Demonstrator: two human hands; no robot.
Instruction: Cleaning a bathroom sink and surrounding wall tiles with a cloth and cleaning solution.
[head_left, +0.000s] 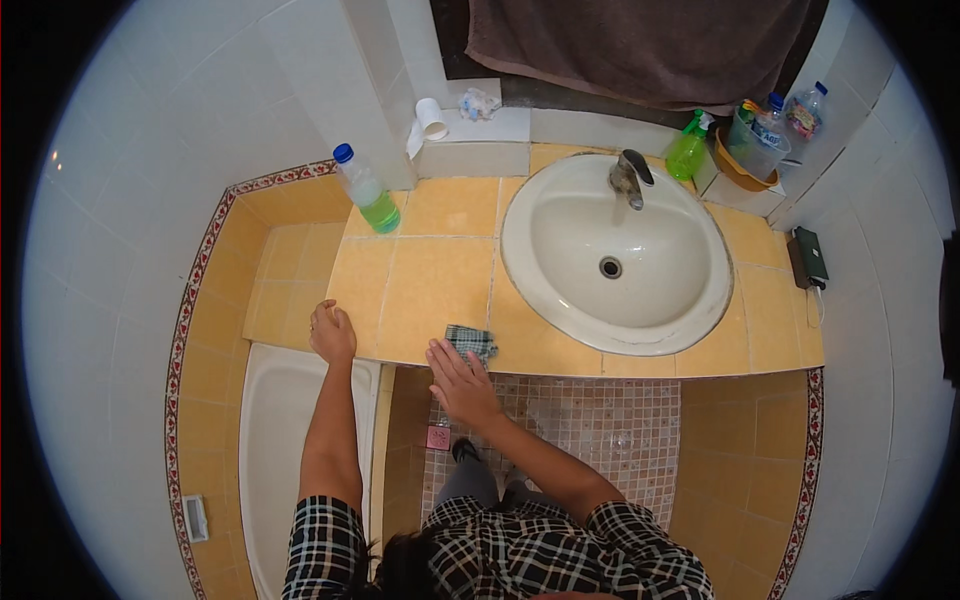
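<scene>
My right hand (466, 390) lies over a folded green-and-white checked cloth (471, 340) at the front edge of the yellow tiled counter (439, 274). Its fingers press the cloth to the tile, and part of the cloth is hidden under them. At the counter's left front corner rests my left hand (333, 331), fingers loosely curled, thumb apart, with nothing seen in it. An oval white washbasin (622, 307) is set into the counter to the right of the cloth. Behind my left hand stands a clear plastic bottle (371, 196) with a blue cap and green liquid inside.
A lever faucet (628, 180) rises behind the basin. Beside it are a green spray bottle (686, 154) and an orange basin (739, 171) holding containers. A toilet paper roll (430, 120) sits on the back ledge. Below left is a white bathtub (277, 420); a dark box (808, 259) sits at right.
</scene>
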